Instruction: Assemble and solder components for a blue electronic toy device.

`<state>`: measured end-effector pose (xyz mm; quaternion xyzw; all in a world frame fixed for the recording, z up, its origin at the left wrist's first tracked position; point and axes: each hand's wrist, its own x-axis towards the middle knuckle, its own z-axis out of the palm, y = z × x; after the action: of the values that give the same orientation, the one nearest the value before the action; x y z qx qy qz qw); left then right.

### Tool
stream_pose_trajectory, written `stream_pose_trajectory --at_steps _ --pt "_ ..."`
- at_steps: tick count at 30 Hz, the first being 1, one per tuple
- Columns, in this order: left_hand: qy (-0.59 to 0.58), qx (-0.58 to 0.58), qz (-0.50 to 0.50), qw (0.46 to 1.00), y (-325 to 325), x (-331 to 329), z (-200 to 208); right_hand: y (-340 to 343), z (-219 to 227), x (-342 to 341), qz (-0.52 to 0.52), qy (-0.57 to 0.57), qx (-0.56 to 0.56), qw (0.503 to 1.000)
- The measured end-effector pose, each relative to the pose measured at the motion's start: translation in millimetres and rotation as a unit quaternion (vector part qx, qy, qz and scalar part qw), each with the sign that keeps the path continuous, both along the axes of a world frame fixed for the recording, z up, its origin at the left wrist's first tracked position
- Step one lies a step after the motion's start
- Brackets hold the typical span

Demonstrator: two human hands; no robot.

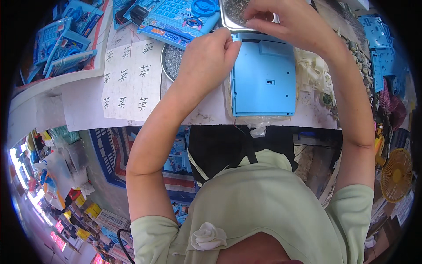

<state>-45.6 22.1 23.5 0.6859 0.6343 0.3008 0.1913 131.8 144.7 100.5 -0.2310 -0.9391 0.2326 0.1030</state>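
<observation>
Blue plastic shell (263,77) lies flat mid-table, probably light, stiff, best gripped by its edges; left hand (210,55) curled shut at its far-left corner, right hand (281,20) pinching small screws from the metal tray (228,17) beyond.

Plastic casing (263,79) near middle: plain light blue. Toy panels (176,17) far left: blue, lighter keys, cartoon print. Paper sheet (132,81) left: white, black handwritten marks in 3 rows. Round dish (169,59): silver, grey metal bits. Square tray (228,17) far: silver. Plastic scraps (312,72) right: cream-white. Shirt (263,207) near: pale green, white fabric rose. Fan (398,174) right: orange-yellow.
</observation>
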Motion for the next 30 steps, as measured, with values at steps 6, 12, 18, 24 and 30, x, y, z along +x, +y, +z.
stream_pose_trajectory --at_steps 6,12,18,24,30 --pt "0.014 0.018 -0.010 1.000 0 -1 0 1 -3 4 0.011 0.022 0.021 0.999" --pt "-0.026 -0.045 0.010 0.999 -1 -4 -3 -1 3 -16 0.028 -0.012 0.028 0.999" --pt "-0.062 -0.116 -0.002 0.991 4 -8 1 -4 9 -23 0.044 0.012 0.035 0.998" --pt "-0.033 -0.080 -0.016 0.996 -18 -14 18 -5 5 -27 0.039 -0.001 0.013 0.999" --pt "0.132 0.041 0.165 0.977 -67 -66 -3 -40 -27 -58 0.163 0.028 0.128 0.978"
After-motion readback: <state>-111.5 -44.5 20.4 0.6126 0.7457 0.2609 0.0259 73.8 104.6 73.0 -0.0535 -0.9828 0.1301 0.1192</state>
